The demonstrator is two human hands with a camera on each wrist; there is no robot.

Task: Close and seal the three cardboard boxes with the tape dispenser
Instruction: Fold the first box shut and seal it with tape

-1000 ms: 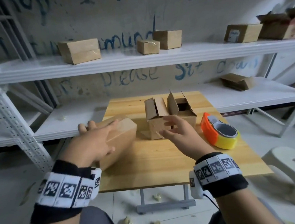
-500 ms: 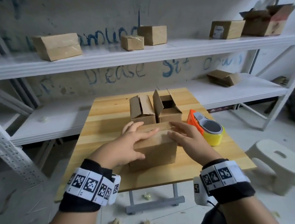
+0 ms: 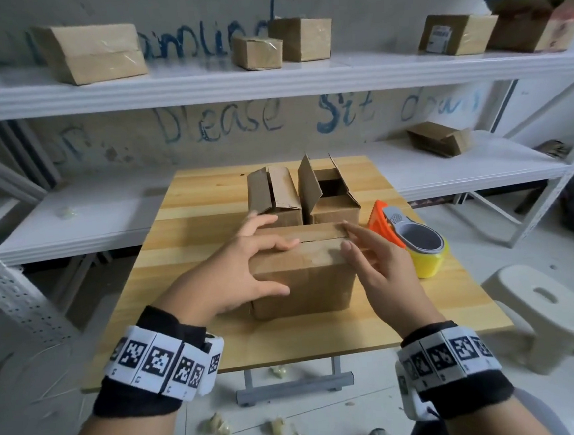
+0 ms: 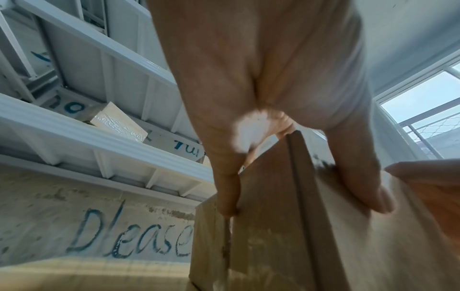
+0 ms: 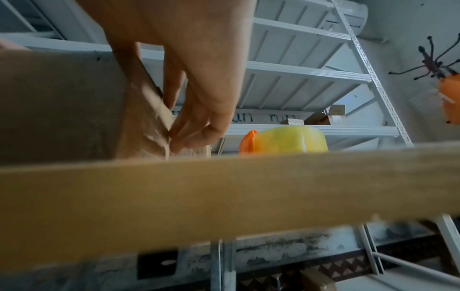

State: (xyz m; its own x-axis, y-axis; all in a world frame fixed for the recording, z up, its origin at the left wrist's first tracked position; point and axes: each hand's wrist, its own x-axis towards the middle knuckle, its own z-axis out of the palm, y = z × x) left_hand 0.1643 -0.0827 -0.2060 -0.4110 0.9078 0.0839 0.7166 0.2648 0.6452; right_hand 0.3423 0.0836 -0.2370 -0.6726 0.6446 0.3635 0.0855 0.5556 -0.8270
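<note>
A closed-flap cardboard box (image 3: 304, 281) stands at the table's front middle, its two top flaps meeting in a seam. My left hand (image 3: 272, 266) presses on its top left with spread fingers, thumb against the front face. My right hand (image 3: 347, 236) touches the box's right top edge with straight fingers. Two smaller boxes stand behind it with flaps up: one on the left (image 3: 274, 201), one on the right (image 3: 332, 200). The orange and yellow tape dispenser (image 3: 414, 241) lies right of the near box, untouched. The left wrist view shows fingers (image 4: 361, 177) flat on the flaps (image 4: 286, 216).
The wooden table (image 3: 187, 283) is small, with bare wood left of the boxes. White shelves (image 3: 267, 78) behind carry several other boxes. A white stool (image 3: 544, 313) stands on the floor at the right. Scraps litter the floor under the table.
My left hand slid the near box from the table's left to its front middle. Both hands came onto its top, and the right hand has now shifted to the right edge.
</note>
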